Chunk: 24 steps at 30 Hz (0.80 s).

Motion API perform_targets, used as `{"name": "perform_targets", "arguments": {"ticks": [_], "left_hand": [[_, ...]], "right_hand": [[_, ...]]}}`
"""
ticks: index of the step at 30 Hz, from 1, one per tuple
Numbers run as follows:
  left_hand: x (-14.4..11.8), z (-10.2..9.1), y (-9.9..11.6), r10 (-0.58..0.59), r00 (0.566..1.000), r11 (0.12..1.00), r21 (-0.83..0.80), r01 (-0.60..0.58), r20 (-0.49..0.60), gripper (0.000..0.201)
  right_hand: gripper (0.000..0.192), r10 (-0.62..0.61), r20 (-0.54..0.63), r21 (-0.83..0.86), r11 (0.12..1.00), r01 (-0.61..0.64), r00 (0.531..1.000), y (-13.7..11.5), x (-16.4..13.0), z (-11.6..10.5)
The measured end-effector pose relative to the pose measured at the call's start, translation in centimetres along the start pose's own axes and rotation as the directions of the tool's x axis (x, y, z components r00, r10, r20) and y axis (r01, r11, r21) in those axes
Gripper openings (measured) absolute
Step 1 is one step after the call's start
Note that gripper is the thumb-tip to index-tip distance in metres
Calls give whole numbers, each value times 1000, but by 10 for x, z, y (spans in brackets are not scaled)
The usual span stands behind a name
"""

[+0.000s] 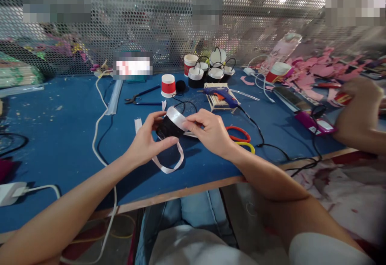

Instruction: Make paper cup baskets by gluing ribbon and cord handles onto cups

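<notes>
My left hand (148, 138) holds a small black cup (167, 128) on its side above the blue table (60, 136). A white ribbon (175, 117) wraps around the cup's rim, and its loose end loops down toward the table below my hands. My right hand (208, 130) pinches the ribbon against the cup from the right side. A thin black wire handle arcs up behind the cup.
A blue glue gun (221, 94) rests on a stick stand behind my hands. Red and yellow scissors (241, 138) lie right of them. Finished black-and-white cups (211, 72), a red cup (168, 85), pliers (141, 98) and cables sit farther back. Another person's hand (358, 114) works at the right among pink paper pieces.
</notes>
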<state>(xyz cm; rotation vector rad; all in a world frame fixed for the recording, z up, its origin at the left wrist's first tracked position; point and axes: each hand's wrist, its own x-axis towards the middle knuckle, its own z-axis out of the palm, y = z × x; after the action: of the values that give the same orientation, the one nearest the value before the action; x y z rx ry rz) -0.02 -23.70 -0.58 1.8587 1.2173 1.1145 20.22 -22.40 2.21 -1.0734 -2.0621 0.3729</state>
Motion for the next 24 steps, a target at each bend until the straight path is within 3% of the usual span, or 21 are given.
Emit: {"name": "perform_targets", "arguments": {"ticks": [2,4,7,11,18,24], "left_hand": [[-1,2,1,-29,998,1000,0,29,59,66],[-1,2,2,-33,998,998,45,31,46,63],[1,0,4,20,1000,987,158,-21,9,60],[1,-2,7,99,994,964,241,-109,54,58],[-1,-4,7,301,946,844,427,-324,121,57],[-3,-3,6,350,930,789,499,-358,113,58]], "right_hand": [[22,27,59,0,1000,-27,998,-1,-1,2],[26,55,107,47,997,-61,993,-2,0,0],[25,96,177,167,978,-126,979,-3,1,-4],[17,137,321,241,945,-221,937,-2,2,-5],[29,194,344,313,899,-308,918,-4,2,-2],[28,216,322,394,855,-338,922,-6,4,-2]]}}
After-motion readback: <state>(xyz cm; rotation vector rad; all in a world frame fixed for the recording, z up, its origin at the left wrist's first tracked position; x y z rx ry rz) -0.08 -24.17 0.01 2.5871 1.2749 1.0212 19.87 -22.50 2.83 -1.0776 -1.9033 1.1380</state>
